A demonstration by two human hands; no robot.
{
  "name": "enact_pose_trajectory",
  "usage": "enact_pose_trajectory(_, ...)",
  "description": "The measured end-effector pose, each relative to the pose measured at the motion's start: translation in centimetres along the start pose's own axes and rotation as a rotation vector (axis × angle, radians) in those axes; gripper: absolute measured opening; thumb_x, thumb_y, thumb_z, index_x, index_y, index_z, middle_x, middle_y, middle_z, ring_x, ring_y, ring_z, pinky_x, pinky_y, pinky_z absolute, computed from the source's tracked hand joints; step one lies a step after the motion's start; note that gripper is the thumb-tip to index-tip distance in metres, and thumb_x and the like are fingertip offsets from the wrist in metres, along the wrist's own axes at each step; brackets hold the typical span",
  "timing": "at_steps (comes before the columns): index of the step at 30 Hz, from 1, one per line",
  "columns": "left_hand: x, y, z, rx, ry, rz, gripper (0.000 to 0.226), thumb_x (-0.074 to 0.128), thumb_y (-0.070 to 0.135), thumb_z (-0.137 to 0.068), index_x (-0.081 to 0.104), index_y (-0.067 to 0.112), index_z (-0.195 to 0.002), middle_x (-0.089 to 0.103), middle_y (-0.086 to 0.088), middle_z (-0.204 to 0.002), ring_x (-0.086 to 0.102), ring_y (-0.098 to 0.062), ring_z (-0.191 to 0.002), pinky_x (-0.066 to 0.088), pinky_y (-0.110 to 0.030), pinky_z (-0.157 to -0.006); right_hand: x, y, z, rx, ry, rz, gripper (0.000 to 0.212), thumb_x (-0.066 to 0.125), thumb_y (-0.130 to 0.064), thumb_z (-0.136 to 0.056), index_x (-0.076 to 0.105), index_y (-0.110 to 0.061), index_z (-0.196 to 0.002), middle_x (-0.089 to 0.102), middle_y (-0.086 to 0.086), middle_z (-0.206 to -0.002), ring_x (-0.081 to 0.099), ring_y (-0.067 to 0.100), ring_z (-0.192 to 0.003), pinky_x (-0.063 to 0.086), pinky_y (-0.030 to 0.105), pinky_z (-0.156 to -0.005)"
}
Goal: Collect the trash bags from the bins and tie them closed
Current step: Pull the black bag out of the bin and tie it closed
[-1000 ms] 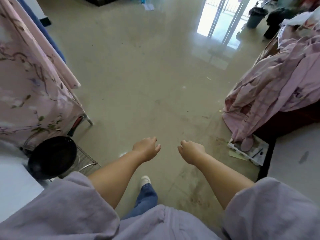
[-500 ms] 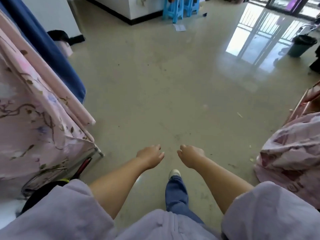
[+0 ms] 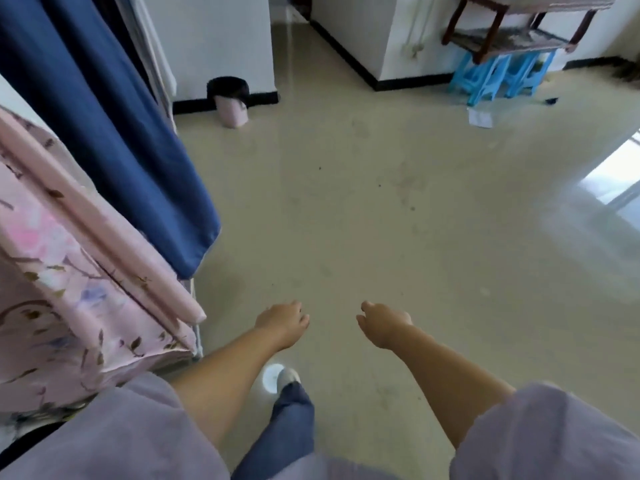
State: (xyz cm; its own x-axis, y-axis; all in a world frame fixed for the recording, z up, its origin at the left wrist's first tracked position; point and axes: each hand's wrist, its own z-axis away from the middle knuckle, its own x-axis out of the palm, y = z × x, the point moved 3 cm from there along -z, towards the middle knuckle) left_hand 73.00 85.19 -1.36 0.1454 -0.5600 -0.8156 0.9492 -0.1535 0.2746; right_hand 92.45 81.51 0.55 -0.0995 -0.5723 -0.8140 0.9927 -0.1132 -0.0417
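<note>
Left hand (image 3: 282, 323): reaching forward, fingers loosely curled, holding nothing.
Right hand (image 3: 382, 323): hanging level beside it, apart, fingers curled inward, carrying nothing.
Forearms: extending bare from lilac sleeves.

A single head-worn view looks steeply down and forward over the slightly blurred floor (image 3: 381, 220).

A small pink bin with a black bag (image 3: 230, 102) stands on the floor against the white wall (image 3: 221, 39), far ahead. Hanging blue cloth (image 3: 114, 133) is left of it. Bright blue plastic stools (image 3: 498, 77) sit under a dark wooden table (image 3: 519, 29), far right.
</note>
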Motion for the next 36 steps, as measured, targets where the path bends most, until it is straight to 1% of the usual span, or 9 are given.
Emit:
enact_pose_trajectory(3, -3.7, -0.9, -6.7, -0.031, 0.018, 0.036, 0.033, 0.031, 0.036, -0.095, 0.050, 0.010, -0.102, 0.062, -0.013, -0.109, 0.058, -0.032, -0.101, 0.041, -0.034, -0.075, -4.1, -0.4, -7.7, -0.022, -0.001, -0.013, 0.042, 0.025, -0.035, -0.101, 0.036, -0.014, -0.136, 0.052, 0.011, -0.135, 0.054, 0.032, -0.118, 0.045, 0.038, -0.087)
enact_pose_trajectory(6, -8.6, -2.0, -13.8, -0.047, 0.044, 0.030, 0.035, 0.031, 0.037, -0.095, 0.050, 0.010, -0.105, 0.060, -0.014, -0.114, 0.056, -0.032, -0.105, 0.043, -0.036, -0.083, -9.1, -1.5, -14.7, -0.036, 0.012, -0.019, 0.042, 0.025, -0.035, -0.101, 0.037, -0.014, -0.135, 0.051, 0.011, -0.135, 0.052, 0.033, -0.120, 0.044, 0.040, -0.091)
enact_pose_trajectory(13, -21.3, -4.6, -27.7, -0.063, 0.094, -0.009, 0.036, 0.031, 0.038, -0.095, 0.050, 0.009, -0.107, 0.059, -0.015, -0.116, 0.056, -0.032, -0.106, 0.043, -0.035, -0.082, -21.1, -3.9, -28.6, -0.061, 0.030, -0.037, 0.040, 0.026, -0.032, -0.101, 0.039, -0.014, -0.134, 0.052, 0.012, -0.133, 0.053, 0.033, -0.119, 0.044, 0.040, -0.090)
enact_pose_trajectory(15, -22.9, -5.1, -30.1, -0.064, 0.087, -0.029, 0.037, 0.032, 0.039, -0.095, 0.051, 0.009, -0.108, 0.058, -0.015, -0.118, 0.055, -0.033, -0.109, 0.044, -0.037, -0.085, -23.0, -4.2, -31.2, -0.083, 0.025, -0.001, 0.041, 0.026, -0.033, -0.101, 0.038, -0.014, -0.135, 0.053, 0.012, -0.132, 0.054, 0.033, -0.118, 0.045, 0.040, -0.090)
enact_pose_trajectory(22, -31.9, -8.4, -45.1, -0.123, 0.123, 0.016, 0.037, 0.032, 0.038, -0.095, 0.052, 0.010, -0.109, 0.057, -0.014, -0.120, 0.054, -0.032, -0.110, 0.044, -0.037, -0.085, -33.3, -5.6, -47.7, -0.170, 0.037, 0.064, 0.042, 0.026, -0.034, -0.101, 0.038, -0.014, -0.135, 0.052, 0.013, -0.133, 0.053, 0.033, -0.119, 0.046, 0.041, -0.093)
enact_pose_trajectory(25, -36.6, -9.1, -51.2, -0.178, 0.147, 0.024, 0.036, 0.032, 0.035, -0.095, 0.051, 0.009, -0.109, 0.056, -0.014, -0.121, 0.054, -0.032, -0.111, 0.044, -0.036, -0.085, -38.6, -6.2, -54.5, -0.252, 0.040, 0.189, 0.037, 0.028, -0.024, -0.102, 0.041, -0.012, -0.135, 0.050, 0.011, -0.133, 0.052, 0.032, -0.120, 0.048, 0.041, -0.093)
enact_pose_trajectory(29, -43.0, -9.6, -58.0, -0.195, 0.193, 0.062, 0.035, 0.032, 0.035, -0.096, 0.051, 0.009, -0.109, 0.056, -0.014, -0.119, 0.054, -0.032, -0.109, 0.044, -0.038, -0.085, -46.4, -6.9, -63.3, -0.250, 0.068, 0.189, 0.037, 0.027, -0.029, -0.101, 0.042, -0.012, -0.130, 0.053, 0.011, -0.130, 0.055, 0.032, -0.116, 0.047, 0.039, -0.089)
enact_pose_trajectory(34, -48.1, -13.6, -65.9, -0.270, 0.155, 0.082, 0.040, 0.030, 0.040, -0.098, 0.049, 0.011, -0.117, 0.054, -0.013, -0.124, 0.052, -0.032, -0.114, 0.045, -0.040, -0.090, -52.6, -10.6, -72.3, -0.371, 0.040, 0.316, 0.035, 0.028, -0.022, -0.102, 0.045, -0.012, -0.131, 0.049, 0.011, -0.131, 0.051, 0.032, -0.119, 0.048, 0.043, -0.094)
enact_pose_trajectory(36, -50.4, -15.8, -69.6, -0.292, 0.157, 0.085, 0.041, 0.030, 0.040, -0.098, 0.049, 0.011, -0.118, 0.054, -0.013, -0.125, 0.052, -0.031, -0.114, 0.045, -0.040, -0.090, -54.7, -12.4, -76.2, -0.385, 0.035, 0.316, 0.036, 0.027, -0.024, -0.102, 0.043, -0.012, -0.132, 0.048, 0.011, -0.132, 0.051, 0.032, -0.119, 0.047, 0.042, -0.095)
